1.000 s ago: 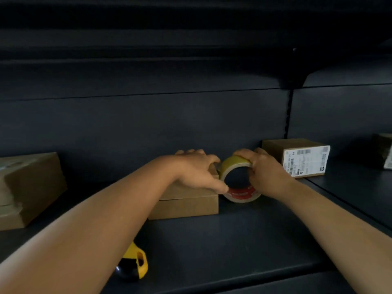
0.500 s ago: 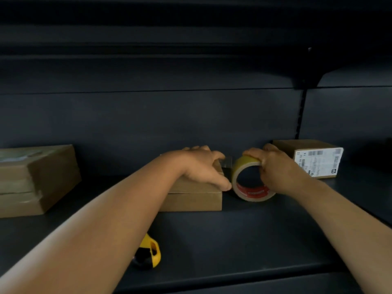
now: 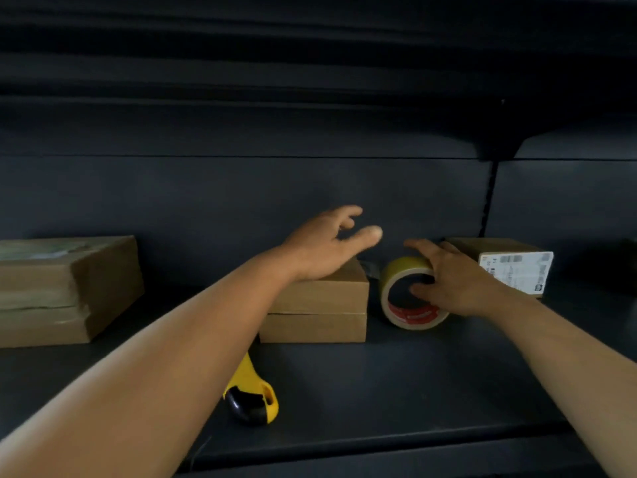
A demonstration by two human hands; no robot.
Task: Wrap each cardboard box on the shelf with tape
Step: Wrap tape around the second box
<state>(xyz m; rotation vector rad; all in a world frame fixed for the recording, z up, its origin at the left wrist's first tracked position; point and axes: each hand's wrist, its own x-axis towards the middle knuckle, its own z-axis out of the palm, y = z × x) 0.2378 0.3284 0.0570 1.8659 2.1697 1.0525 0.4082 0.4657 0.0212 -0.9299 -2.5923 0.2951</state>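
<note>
A flat brown cardboard box (image 3: 320, 300) lies in the middle of the dark shelf (image 3: 413, 391). My left hand (image 3: 327, 239) hovers just above its top with fingers spread and relaxed, holding nothing. Right of the box stands a yellow tape roll (image 3: 401, 270) on its edge. My right hand (image 3: 451, 281) grips the roll, fingers over the top and thumb inside the core. A short piece of tape seems to run from the roll to the box's back corner, but it is dim.
A larger taped box (image 3: 69, 291) sits at the left. A box with a white label (image 3: 517, 267) stands behind my right hand. A yellow and black cutter (image 3: 255, 398) lies near the shelf's front edge, under my left forearm.
My left hand has lifted off the middle box's top and opened. My right hand stays on the tape roll, its thumb now inside the core.
</note>
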